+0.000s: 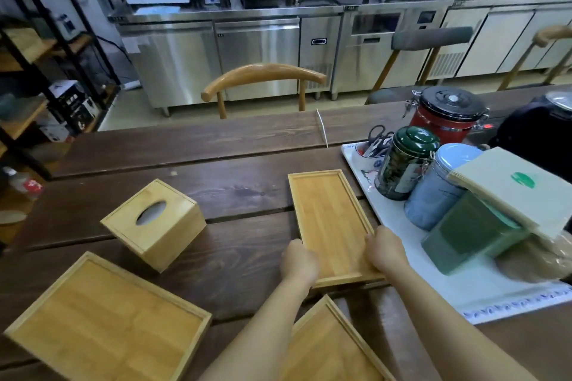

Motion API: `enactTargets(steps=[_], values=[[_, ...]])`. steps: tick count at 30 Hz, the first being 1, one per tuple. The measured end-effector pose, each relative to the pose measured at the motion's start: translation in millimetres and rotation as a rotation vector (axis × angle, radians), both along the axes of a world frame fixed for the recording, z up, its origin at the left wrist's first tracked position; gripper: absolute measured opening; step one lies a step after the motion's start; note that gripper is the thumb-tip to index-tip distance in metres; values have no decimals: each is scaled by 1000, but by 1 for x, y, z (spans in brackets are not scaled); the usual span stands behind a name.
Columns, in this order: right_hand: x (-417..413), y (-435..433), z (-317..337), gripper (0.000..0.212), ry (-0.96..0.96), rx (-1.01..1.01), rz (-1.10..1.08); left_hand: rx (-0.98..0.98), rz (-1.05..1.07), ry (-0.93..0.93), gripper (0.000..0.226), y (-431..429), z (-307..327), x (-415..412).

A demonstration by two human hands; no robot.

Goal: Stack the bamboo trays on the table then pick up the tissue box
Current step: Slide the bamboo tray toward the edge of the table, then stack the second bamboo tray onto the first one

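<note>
A narrow bamboo tray (328,213) lies lengthwise on the dark wooden table (216,164). My left hand (298,261) grips its near left edge and my right hand (385,249) grips its near right edge. A large bamboo tray (108,325) sits at the near left. Another bamboo tray (328,349) lies at the near edge, partly under my left forearm. The bamboo tissue box (153,223), with an oval slot on top, stands left of the narrow tray.
A white tray (483,294) on the right holds a green tin (405,161), a blue-lidded jar (439,185), a green box and paper packs. A red canister (445,114) stands behind. A wooden chair (263,77) faces the table's far side.
</note>
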State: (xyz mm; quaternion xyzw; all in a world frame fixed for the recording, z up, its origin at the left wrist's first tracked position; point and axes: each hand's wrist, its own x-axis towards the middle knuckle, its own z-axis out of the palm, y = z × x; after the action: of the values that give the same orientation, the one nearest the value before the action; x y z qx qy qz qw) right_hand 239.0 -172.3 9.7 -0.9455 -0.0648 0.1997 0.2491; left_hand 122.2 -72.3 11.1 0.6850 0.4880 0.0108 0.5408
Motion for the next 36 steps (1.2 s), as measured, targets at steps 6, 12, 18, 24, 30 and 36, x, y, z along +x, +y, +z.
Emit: enactTargets(steps=[6, 12, 18, 24, 30, 36], values=[[7, -18, -19, 19, -119, -77, 71, 384, -234, 295, 24, -15, -7, 10], [14, -20, -23, 19, -161, -26, 102, 423, -260, 319, 29, -13, -11, 14], [13, -22, -31, 16, -209, -35, 151, 429, -252, 343, 29, -13, -20, 13], [5, -26, -25, 20, -304, -77, 213, 503, -338, 378, 31, -13, -16, 2], [-27, -43, -5, 31, -189, 56, 620, 494, -584, 386, 44, -4, -16, -50], [-66, -47, -16, 52, -89, -265, 1031, 585, -792, 322, 37, -7, -16, -88]])
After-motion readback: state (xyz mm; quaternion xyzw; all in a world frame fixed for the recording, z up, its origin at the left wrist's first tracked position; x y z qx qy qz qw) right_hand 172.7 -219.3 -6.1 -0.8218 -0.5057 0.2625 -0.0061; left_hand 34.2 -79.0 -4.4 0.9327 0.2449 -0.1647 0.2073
